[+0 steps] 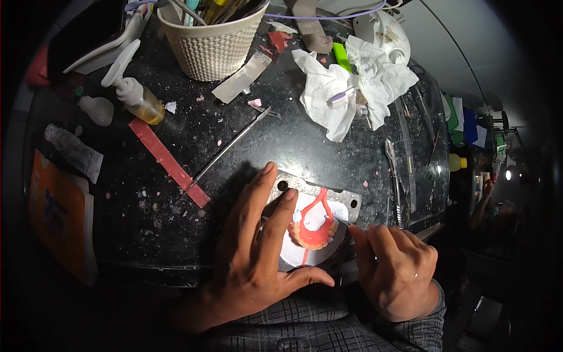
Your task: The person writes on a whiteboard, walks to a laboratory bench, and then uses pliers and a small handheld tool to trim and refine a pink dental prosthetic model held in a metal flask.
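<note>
A metal dental flask filled with white plaster lies at the table's near edge. Set in the plaster is a red wax denture with a row of yellowish teeth and red wax strips running from it. My left hand is spread over the flask's left side, fingers stretched out, steadying it with nothing gripped. On the other side my right hand is closed in a pinch around a thin metal tool. The tool's tip meets the plaster beside the denture's right edge; most of its length is hidden by my fingers.
Beyond the flask lie a long metal instrument, a red wax strip and crumpled white tissue. A woven basket of tools stands at the back, a pump bottle to its left. Another metal instrument lies at right.
</note>
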`<state>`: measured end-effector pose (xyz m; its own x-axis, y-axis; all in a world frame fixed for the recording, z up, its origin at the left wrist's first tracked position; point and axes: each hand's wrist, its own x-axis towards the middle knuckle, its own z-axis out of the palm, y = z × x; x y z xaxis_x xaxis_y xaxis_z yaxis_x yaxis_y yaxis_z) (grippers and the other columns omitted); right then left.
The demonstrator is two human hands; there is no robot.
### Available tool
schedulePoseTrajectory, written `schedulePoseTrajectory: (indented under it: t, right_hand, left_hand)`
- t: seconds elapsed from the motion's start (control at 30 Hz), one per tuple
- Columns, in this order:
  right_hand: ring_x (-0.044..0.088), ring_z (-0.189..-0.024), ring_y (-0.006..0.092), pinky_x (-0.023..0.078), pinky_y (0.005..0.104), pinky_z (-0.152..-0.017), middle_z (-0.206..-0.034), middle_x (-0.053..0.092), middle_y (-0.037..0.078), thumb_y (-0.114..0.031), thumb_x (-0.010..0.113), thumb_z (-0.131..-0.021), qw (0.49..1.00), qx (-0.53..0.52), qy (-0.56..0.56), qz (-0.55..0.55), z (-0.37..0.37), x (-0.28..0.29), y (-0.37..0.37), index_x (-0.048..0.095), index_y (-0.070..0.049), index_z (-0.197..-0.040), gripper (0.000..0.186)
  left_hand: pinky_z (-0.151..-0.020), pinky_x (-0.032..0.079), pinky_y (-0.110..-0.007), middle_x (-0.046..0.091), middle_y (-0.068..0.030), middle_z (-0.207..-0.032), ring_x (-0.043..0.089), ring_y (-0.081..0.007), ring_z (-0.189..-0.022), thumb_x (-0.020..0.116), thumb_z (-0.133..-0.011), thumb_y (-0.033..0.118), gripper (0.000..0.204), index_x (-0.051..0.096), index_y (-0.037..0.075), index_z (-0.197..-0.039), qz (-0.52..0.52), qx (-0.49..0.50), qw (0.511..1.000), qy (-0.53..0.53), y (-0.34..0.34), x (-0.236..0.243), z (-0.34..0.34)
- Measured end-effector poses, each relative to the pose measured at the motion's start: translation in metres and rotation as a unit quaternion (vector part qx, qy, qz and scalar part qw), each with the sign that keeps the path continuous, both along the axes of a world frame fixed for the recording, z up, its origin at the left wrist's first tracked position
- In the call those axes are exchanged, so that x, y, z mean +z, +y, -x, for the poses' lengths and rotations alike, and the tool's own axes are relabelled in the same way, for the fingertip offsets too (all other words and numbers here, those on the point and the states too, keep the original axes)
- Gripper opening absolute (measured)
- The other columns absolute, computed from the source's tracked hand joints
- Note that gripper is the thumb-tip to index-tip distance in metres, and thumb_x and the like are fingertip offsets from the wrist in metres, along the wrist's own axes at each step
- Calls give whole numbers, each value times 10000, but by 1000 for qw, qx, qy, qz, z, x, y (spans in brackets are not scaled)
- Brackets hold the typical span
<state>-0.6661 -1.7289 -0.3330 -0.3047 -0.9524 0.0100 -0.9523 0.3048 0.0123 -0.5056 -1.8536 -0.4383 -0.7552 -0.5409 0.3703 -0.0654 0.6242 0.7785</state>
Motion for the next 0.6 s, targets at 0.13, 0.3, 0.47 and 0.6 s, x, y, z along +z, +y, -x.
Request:
schedulePoseTrajectory:
  t: [0.13, 0.3, 0.47, 0.6]
  right_hand:
    - [536, -463, 181, 411, 337, -411, -630, 542, 33, -162, 815, -896, 999, 33, 12, 1, 6, 0, 0, 594, -94, -731, 285]
    - [546, -506, 183, 422, 347, -433, -660, 552, 28, -177, 805, -890, 994, 96, 12, -41, 27, 12, -14, 621, -103, -772, 231]
    - [560, -539, 213, 425, 365, -485, -679, 580, 22, -152, 869, -814, 980, 196, 0, -44, 53, 13, -26, 642, -78, -821, 238]
    - [564, -520, 183, 425, 325, -447, -665, 601, 18, -162, 873, -817, 986, 164, -2, 34, 55, 2, -11, 655, -70, -825, 237]
  left_hand:
    - [-1096, 495, -601, 401, -423, -1515, 495, -550, -1382, 820, -738, 662, 1117, 476, -128, -1450, -6, 0, 1000, 1, 1, 0, 0]
    - [-1096, 496, -602, 410, -422, -1509, 508, -547, -1370, 826, -735, 655, 1111, 479, -122, -1450, 8, 3, 1000, -1, 0, 0, 0]
    - [-1094, 497, -602, 417, -420, -1506, 511, -548, -1368, 825, -731, 663, 1118, 479, -118, -1452, 7, 6, 1000, 0, -1, 1, 1]
    - [-1090, 497, -601, 423, -422, -1504, 512, -548, -1371, 822, -729, 675, 1135, 468, -122, -1456, 0, 2, 1000, 5, -1, 0, 2]
